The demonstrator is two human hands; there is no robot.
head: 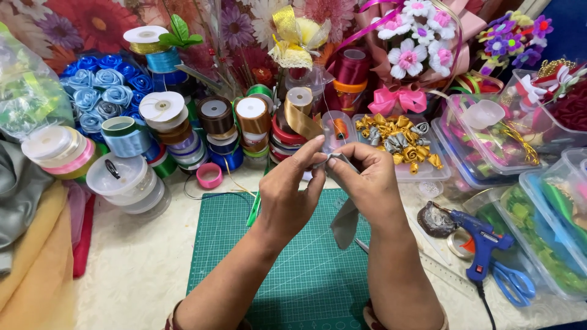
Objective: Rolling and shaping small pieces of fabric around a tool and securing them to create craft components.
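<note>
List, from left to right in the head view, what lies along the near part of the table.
Folded yellow cloth → green cutting mat → left hand → grey ribbon → right hand → blue glue gun → blue-handled scissors.

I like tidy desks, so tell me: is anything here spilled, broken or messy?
Nothing is spilled or visibly broken. The left hand and right hand pinch a strip of grey satin ribbon above the green gridded cutting mat. One oddity: a gold ribbon tail hangs unwound from its spool in the ribbon stacks.
</note>
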